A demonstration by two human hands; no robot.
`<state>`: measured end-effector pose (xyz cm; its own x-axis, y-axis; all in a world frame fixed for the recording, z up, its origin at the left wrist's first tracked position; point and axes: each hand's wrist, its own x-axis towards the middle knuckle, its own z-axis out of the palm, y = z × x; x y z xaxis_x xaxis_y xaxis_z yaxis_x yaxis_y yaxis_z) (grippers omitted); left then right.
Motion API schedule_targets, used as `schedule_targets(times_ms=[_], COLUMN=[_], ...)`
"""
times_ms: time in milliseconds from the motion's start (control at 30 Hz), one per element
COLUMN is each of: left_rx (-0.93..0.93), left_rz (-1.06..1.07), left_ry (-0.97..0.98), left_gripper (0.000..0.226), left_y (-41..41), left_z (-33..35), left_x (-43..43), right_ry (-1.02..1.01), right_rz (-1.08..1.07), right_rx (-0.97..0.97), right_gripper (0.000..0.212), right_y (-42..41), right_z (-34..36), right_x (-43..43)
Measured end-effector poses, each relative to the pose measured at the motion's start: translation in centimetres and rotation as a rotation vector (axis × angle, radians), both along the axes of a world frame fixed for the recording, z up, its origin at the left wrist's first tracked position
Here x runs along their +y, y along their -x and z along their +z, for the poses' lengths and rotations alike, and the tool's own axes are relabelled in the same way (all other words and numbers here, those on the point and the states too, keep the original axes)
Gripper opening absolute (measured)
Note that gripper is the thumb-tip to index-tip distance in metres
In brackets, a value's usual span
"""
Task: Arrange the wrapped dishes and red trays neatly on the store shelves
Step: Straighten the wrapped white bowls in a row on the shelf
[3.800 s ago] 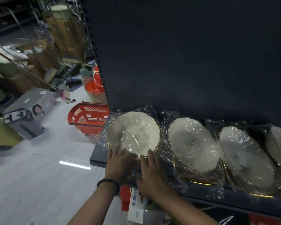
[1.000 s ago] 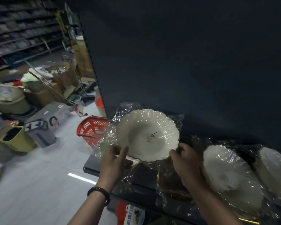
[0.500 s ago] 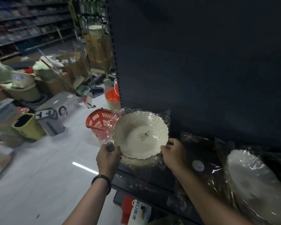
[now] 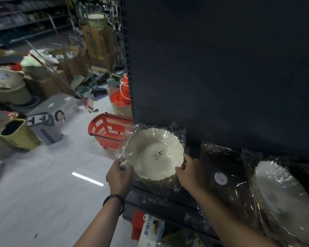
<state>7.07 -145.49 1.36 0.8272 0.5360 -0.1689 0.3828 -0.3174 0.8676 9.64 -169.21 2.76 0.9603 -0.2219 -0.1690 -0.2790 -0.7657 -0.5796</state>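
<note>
At a dark store shelf's (image 4: 165,205) left end, a plastic-wrapped white dish (image 4: 153,154) leans tilted between both hands. The left hand (image 4: 120,177) pinches bunched wrap at its left rim with curled fingers. The right hand (image 4: 191,173) curls around its right rim.

Dim, wide-angle-warped view: dark shelf back panel (image 4: 221,68), blurred left clutter, ceiling-light glare on floor (image 4: 87,178).
</note>
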Motion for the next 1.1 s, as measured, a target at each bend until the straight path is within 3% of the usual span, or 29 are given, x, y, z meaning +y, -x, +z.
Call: schedule_targets(times_ms=[167, 300, 467, 700, 867, 1000, 1100], left_rx=[0.019, 0.062, 0.123, 0.153, 0.178, 0.091, -0.017], left_rz=[-0.117, -0.120, -0.122, -0.174, -0.249, -0.147, -0.011], left_ry=[-0.188, -0.201, -0.261, -0.230, -0.195, -0.046, -0.009], left_gripper=[0.007, 0.010, 0.011, 0.022, 0.004, 0.023, 0.049], left_y=[-0.8, -1.1, -1.9, -3.6, -3.2, -1.3, 0.7], left_z=[-1.8, -1.2, -0.7, -1.1, 0.0, 1.7, 2.2], left_x=[0.5, 0.0, -0.6, -0.8, -0.4, -0.6, -2.0], right_ry=[0.116, 0.039, 0.040, 0.117, 0.074, -0.018, -0.089], right_rz=[0.060, -0.030, -0.001, 0.066, 0.132, 0.139, 0.090], right_rx=[0.023, -0.030, 0.031, 0.053, 0.102, 0.088, 0.021], right_gripper=[0.058, 0.067, 0.056, 0.047, 0.060, 0.061, 0.049], right_y=[0.5, 0.9, -0.5, -1.5, -1.7, -0.5, 1.7], right_z=[-0.5, -1.4, -1.4, -1.0, -0.2, 1.4, 3.0], right_x=[0.5, 0.9, 0.3, -0.5, -1.4, -2.4, -4.1])
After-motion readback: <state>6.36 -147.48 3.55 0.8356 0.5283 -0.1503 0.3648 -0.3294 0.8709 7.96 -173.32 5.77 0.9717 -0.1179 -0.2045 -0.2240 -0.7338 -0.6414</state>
